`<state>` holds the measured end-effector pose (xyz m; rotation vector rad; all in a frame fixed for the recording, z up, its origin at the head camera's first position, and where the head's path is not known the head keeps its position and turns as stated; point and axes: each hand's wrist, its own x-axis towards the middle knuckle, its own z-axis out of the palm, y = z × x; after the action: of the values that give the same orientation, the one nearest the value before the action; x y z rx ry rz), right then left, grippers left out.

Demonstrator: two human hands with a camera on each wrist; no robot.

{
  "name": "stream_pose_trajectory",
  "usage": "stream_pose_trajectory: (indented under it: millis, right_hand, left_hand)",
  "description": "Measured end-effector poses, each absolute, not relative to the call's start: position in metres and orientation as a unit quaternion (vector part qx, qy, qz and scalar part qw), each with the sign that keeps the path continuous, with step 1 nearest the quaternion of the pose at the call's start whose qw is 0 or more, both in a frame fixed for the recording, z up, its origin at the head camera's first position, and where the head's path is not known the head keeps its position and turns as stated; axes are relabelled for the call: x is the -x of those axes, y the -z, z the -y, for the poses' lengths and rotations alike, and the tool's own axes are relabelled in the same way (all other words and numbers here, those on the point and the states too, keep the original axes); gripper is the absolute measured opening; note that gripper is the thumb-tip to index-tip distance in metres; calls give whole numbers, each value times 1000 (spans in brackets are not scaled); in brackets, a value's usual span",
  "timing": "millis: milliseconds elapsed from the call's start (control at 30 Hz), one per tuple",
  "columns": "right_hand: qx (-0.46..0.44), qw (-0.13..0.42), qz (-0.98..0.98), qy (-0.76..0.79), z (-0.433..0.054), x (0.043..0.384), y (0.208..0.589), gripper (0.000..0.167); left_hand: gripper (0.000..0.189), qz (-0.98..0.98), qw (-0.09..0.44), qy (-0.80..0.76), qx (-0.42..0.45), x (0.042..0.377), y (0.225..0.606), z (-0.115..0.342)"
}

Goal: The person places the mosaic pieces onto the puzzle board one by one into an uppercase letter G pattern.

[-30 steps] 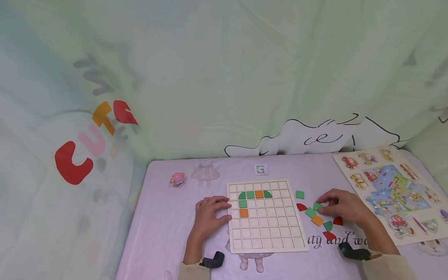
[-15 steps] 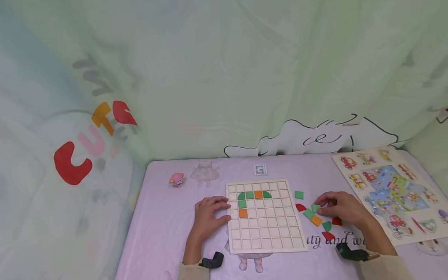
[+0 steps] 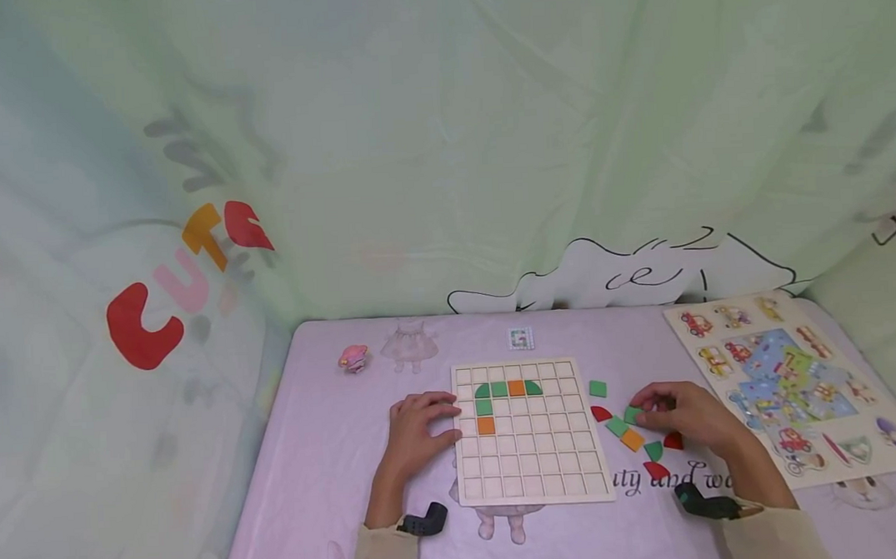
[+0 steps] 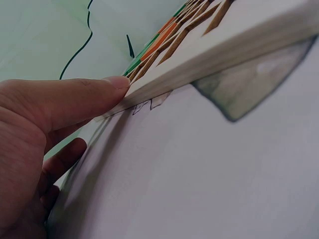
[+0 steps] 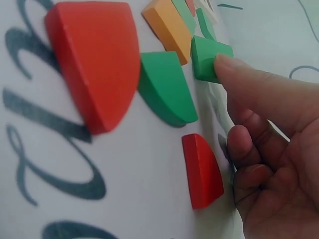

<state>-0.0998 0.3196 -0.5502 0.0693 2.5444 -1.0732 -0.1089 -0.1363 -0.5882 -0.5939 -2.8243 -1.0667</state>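
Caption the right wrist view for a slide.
A right hand grips a green tile near loose red, green and orange pieces.

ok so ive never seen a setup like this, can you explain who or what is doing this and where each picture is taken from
There is no machine here, just a person's two bare hands. The wide picture comes from a camera worn on the head, looking down at the table. The two close-ups come from cameras worn on the wrists, each watching one hand.

On the table lies a grid board with green and orange tiles set in it. To its right are loose pieces and a picture puzzle; beyond it, a small card and a pink figure.

The left hand touches the grid board's edge. The right hand pinches a green piece.
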Motion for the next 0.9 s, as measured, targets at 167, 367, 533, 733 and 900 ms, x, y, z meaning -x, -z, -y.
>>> stream_pose_trajectory:
  millis: [167, 367, 533, 733, 900]
  right_hand:
    - [-29, 194, -901, 386, -319, 100, 548, 37]
    - [-27, 192, -896, 399, -318, 98, 545, 33]
    - [-11, 181, -892, 413, -315, 96, 542, 31]
    - [-3, 139, -904, 405, -305, 96, 543, 28]
    - [-13, 77, -915, 395, -291, 96, 547, 29]
  left_hand:
    - [30, 916, 32, 351, 192, 108, 586, 136]
    - [29, 915, 34, 353, 193, 107, 584, 135]
    - [30, 916, 41, 347, 197, 107, 586, 136]
    - [29, 916, 40, 348, 195, 108, 586, 137]
    - [30, 914, 31, 356, 194, 108, 585, 136]
